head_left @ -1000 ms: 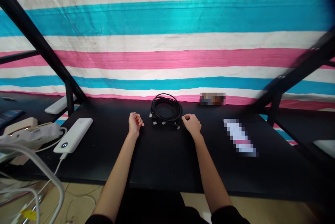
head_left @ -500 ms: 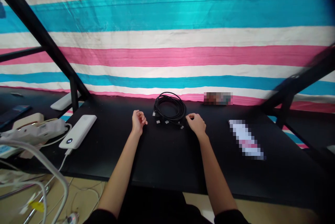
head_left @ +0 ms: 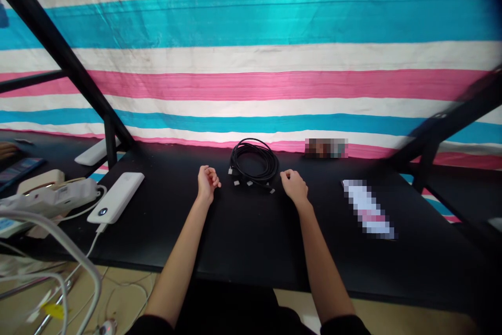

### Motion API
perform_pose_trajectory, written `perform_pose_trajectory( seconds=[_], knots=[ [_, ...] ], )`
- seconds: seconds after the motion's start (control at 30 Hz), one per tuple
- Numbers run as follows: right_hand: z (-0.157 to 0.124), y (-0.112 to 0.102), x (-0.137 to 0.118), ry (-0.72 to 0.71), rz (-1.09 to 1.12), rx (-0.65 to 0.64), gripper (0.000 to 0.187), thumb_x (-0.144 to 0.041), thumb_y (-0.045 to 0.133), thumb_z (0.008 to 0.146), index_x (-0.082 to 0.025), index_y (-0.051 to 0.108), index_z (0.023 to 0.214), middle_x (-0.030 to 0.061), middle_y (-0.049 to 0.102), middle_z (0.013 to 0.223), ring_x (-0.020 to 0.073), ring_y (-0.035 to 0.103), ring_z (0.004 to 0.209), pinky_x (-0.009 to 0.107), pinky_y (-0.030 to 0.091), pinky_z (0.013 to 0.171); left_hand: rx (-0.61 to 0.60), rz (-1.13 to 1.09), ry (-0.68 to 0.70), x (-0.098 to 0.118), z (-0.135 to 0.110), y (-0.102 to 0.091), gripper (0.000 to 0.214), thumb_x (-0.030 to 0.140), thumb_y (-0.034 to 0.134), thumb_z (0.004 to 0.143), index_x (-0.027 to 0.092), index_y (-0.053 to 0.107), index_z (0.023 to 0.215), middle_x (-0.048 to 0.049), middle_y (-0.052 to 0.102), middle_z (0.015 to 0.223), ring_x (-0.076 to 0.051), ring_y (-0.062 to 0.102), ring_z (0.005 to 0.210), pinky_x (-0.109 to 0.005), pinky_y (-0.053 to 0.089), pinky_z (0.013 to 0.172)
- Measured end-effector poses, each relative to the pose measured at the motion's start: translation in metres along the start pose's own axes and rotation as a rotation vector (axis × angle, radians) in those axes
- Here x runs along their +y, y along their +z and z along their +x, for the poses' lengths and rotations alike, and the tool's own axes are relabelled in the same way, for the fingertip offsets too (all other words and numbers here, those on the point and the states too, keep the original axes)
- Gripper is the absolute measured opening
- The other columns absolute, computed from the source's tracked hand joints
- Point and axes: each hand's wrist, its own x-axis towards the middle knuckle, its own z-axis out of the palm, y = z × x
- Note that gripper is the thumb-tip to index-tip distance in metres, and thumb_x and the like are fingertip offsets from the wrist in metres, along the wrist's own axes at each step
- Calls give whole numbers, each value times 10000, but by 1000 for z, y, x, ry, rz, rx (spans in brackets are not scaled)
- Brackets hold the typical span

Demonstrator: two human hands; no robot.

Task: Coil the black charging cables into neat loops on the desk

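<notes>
A coil of black cables with several white plug ends lies on the black table near the striped backdrop. My left hand rests on the table just left of the coil, fingers loosely curled, holding nothing. My right hand rests just right of the coil, fingers curled inward close to a plug end; nothing shows in its grip.
A white power bank with a white cable lies at the left. A white power strip and loose cables sit at the far left edge. Black frame bars slant up on both sides. A blurred flat item lies at the right.
Both hands stay beside the coil; the view has shifted slightly, and the right hand's fingers curled in a little.
</notes>
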Motion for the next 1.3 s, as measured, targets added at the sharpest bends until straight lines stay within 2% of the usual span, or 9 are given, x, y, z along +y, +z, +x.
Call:
perform_pose_trajectory(
  seconds=[0.5, 0.9, 1.13, 1.3],
  knots=[
    [1, 1, 0, -8, -31, -21, 328, -400, 368, 865, -212, 633, 909, 75, 576, 1065, 237, 599, 892, 323, 400, 757, -32, 33, -16, -4, -3, 6, 270, 294, 389, 769, 190, 442, 525, 69, 315, 354, -75, 265, 269, -203, 303, 321],
    [-1, -1, -1, -9, -48, -24, 318, -400, 386, 868, -218, 638, 935, 74, 572, 1076, 240, 603, 905, 319, 408, 755, -28, 48, -17, -5, -3, 4, 248, 322, 411, 755, 193, 434, 544, 77, 310, 365, -73, 268, 271, -199, 303, 323],
    [-1, 0, -1, -12, -54, -21, 323, -399, 393, 869, -213, 647, 940, 80, 577, 1078, 239, 606, 899, 319, 400, 746, -28, 112, 19, -5, -2, 3, 260, 347, 403, 747, 197, 429, 537, 77, 301, 368, -74, 260, 276, -201, 309, 327],
    [-1, 0, -1, -21, -52, -20, 313, -403, 393, 864, -220, 640, 922, 70, 572, 1068, 232, 604, 893, 313, 399, 743, -13, 252, 109, -8, -1, 2, 290, 367, 379, 751, 204, 425, 516, 71, 295, 378, -83, 262, 292, -219, 323, 338]
  ],
)
